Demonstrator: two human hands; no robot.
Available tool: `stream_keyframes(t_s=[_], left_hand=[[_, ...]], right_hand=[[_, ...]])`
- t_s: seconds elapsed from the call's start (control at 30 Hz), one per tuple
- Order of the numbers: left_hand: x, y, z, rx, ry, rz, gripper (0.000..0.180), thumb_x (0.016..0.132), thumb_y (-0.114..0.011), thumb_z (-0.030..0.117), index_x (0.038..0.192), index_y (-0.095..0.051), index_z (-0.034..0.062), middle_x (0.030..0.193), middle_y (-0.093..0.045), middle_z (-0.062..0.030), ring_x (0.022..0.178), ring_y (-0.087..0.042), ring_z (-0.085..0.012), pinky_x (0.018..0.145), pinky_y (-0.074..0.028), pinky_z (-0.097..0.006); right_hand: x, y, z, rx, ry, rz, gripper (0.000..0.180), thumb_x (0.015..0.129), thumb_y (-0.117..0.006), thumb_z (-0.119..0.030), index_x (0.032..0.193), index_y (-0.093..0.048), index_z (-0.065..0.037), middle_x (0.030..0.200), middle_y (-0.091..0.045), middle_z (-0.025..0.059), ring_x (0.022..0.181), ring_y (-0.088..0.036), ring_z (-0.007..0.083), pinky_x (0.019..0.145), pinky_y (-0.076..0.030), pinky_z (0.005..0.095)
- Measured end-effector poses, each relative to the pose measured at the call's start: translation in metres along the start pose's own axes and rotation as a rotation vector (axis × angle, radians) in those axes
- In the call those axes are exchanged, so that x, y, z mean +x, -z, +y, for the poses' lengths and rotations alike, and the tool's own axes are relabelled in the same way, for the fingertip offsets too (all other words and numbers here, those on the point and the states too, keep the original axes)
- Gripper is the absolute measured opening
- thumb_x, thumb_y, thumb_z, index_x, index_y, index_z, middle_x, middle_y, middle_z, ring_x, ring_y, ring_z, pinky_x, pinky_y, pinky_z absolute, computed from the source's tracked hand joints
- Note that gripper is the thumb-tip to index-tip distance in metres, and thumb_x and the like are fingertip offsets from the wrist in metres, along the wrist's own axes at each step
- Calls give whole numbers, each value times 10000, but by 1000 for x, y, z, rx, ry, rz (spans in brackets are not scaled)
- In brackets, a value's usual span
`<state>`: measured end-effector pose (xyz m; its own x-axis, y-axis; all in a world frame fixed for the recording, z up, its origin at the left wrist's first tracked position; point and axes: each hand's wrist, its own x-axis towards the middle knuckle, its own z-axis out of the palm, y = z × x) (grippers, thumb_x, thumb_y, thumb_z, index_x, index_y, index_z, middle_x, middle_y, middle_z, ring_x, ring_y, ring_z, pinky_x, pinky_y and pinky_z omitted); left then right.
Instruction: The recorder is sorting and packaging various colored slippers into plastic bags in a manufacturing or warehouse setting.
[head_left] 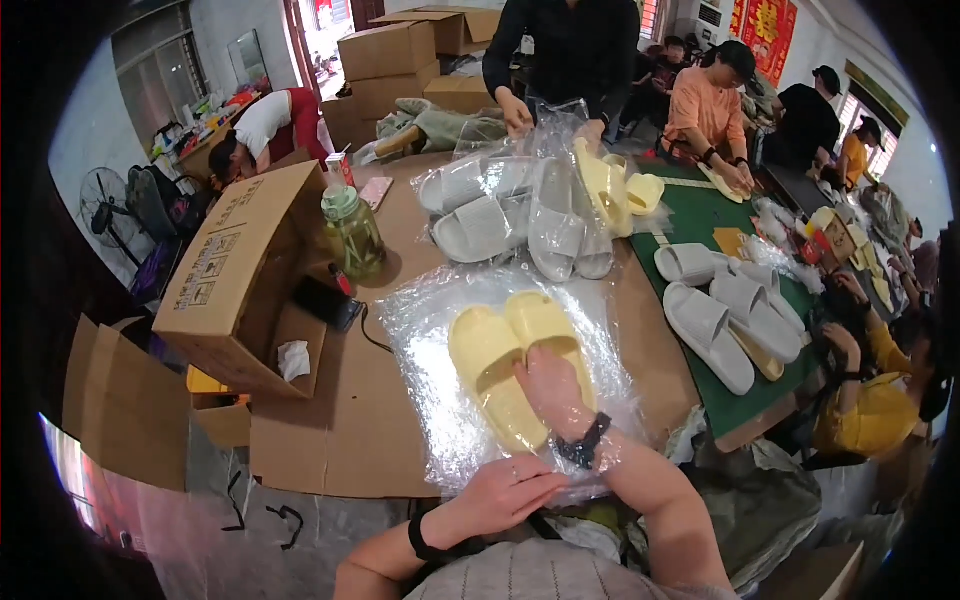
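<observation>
I'm seeing the right hand (558,392) lying over the right one of two yellow slippers (487,345), fingers close together near the strap; can't tell if it's gripping. The left hand (512,492) is resting just below the slippers, fingers straight and pressed together at the near edge of the clear bag (430,310); can't tell if it's pinching film.

Risks: the film is looking thin and loose, so it could be snagging on the dark wristband (583,440) and tearing if the right hand pulls sharply. The slippers are lying side by side — a push from the right hand on one only could be skewing the pair. If the left hand isn't really holding the edge, the bag could be sliding on the counter (340,440).

Containers: film is showing around the slippers and the right wrist, so I'm reading the pair as bagged, though layers are blurring together. Beyond the right hand, more clear bags are holding grey slippers (480,230). Left of both hands, an open cardboard box (225,260) is lying tipped, a crumpled white tissue (292,360) at its mouth. Farther beyond the left hand, a lidded jar (352,235) is holding greenish contents.
</observation>
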<state>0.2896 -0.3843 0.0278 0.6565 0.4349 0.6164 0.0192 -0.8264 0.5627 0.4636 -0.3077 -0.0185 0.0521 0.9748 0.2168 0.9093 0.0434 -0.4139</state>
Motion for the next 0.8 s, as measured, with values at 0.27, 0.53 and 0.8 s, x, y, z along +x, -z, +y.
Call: stream_keyframes(t_s=[0.27, 0.53, 0.8], left_hand=[[-12, 24, -27, 149, 185, -123, 256, 798, -793, 204, 1034, -733, 124, 939, -660, -66, 856, -638, -253, 712, -532, -347], [-26, 24, -73, 414, 522, 106, 719, 782, -810, 378, 1361, -542, 47, 1431, -428, -244, 1288, -432, -433, 1043, -414, -492], [-36, -4, -100, 440, 696, -45, 1026, 757, -804, 485, 1528, -300, 32, 1581, -140, -356, 1440, -247, -505, 1169, -280, -492]], right_hand=[[-3, -10, 21, 137, 63, 264, 460, 922, -654, -271, 1260, -515, 9, 1034, -576, 223, 931, -593, 414, 782, -502, 478], [-116, 128, 14, 509, 96, -614, 378, 833, -790, -211, 1159, -688, -48, 913, -661, 121, 845, -644, 268, 736, -515, 390], [-29, 116, 15, 318, -42, 8, 201, 886, -701, -248, 911, -734, -52, 810, -697, 131, 698, -662, 306, 636, -515, 382]])
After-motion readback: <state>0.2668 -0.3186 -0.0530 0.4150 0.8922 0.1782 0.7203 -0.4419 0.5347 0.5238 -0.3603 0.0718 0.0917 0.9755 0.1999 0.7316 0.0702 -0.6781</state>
